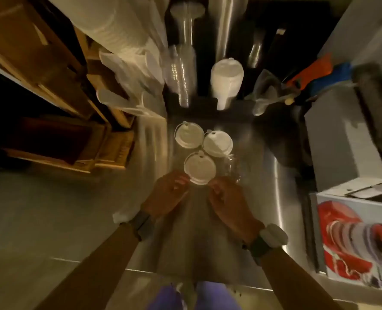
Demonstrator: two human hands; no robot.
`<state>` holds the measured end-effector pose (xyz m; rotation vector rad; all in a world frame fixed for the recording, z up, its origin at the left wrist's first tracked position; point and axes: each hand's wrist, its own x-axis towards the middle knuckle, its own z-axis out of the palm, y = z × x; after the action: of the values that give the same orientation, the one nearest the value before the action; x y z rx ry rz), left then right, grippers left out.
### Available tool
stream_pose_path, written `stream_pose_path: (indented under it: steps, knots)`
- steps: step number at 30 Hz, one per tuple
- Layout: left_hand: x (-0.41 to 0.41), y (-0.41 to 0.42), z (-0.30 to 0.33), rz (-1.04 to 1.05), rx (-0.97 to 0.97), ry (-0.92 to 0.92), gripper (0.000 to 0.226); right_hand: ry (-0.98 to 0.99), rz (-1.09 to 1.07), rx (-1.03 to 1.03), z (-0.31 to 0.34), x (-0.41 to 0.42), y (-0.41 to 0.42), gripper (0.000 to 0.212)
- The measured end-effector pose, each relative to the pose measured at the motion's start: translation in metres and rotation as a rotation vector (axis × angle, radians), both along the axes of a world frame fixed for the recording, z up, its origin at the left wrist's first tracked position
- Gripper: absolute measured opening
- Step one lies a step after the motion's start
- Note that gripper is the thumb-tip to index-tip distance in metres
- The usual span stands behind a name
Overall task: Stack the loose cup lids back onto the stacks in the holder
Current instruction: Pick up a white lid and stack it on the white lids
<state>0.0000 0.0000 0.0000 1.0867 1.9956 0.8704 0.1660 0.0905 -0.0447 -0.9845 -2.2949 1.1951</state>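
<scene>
Three loose white cup lids lie close together on the steel counter [248, 198]. One lid [189, 135] is at the back left, another [217, 143] at the back right, and the nearest lid [199, 167] sits in front of them. My left hand [166, 192] pinches the nearest lid's left front edge. My right hand [227, 198] touches its right front edge with curled fingers. Behind the lids, a white lid stack [227, 80] and clear lid stacks [181, 72] stand in a dark holder [208, 108]. The view is blurred.
Wooden crates [51, 86] and white cup stacks [123, 41] fill the left side. A clear plastic wrapper [231, 167] lies right of the lids. White boxes [337, 142], a red-printed box [355, 240] and orange and blue items [319, 72] crowd the right.
</scene>
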Motion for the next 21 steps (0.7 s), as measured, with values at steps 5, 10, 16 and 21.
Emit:
stream_pose_path:
  steps: [5,10,16,21]
  knots:
    - [-0.013,0.027,-0.003,0.111,0.113,0.045,0.025,0.043,-0.099,0.02,-0.004,-0.01,0.024,0.023]
    - [-0.017,0.04,-0.008,0.117,0.044,0.078,0.04,-0.013,-0.118,0.017,-0.007,-0.023,0.031,0.046]
    - [-0.018,0.044,-0.009,0.032,0.015,0.072,0.047,-0.061,-0.2,-0.052,0.006,-0.038,0.024,0.048]
    - [-0.027,0.043,0.004,0.064,0.025,-0.027,0.039,-0.09,-0.259,-0.071,0.018,-0.045,0.027,0.036]
